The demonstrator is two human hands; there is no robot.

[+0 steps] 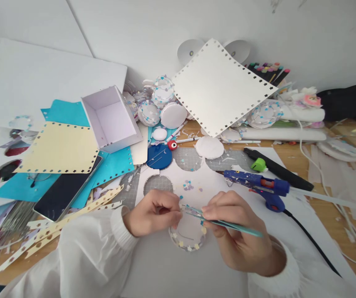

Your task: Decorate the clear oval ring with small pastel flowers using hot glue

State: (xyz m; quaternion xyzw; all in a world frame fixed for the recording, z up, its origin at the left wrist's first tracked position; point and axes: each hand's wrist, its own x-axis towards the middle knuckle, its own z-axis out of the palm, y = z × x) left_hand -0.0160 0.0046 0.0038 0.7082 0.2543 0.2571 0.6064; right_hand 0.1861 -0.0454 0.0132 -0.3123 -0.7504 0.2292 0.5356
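Observation:
My right hand (236, 227) is closed around teal tweezers (234, 225), whose tips point left toward my other hand. My left hand (156, 211) is pinched shut close to those tips; what lies between its fingers is too small to make out. Just below both hands is a round white disc (188, 234), its rim ringed with small yellow, white and blue paper shapes. The fingers hide its upper edge. Beyond the hands, a few loose paper flowers (188, 185) are scattered on a white sheet with round cut-outs (207, 178).
A blue glue gun (257, 182) with a cord lies at right, near a black pen-like tool (280, 169). At left are a phone (68, 190), an open white box (112, 120) and punched cards (60, 149). Decorated discs (149, 112) stand behind, beside a punched white sheet (223, 89).

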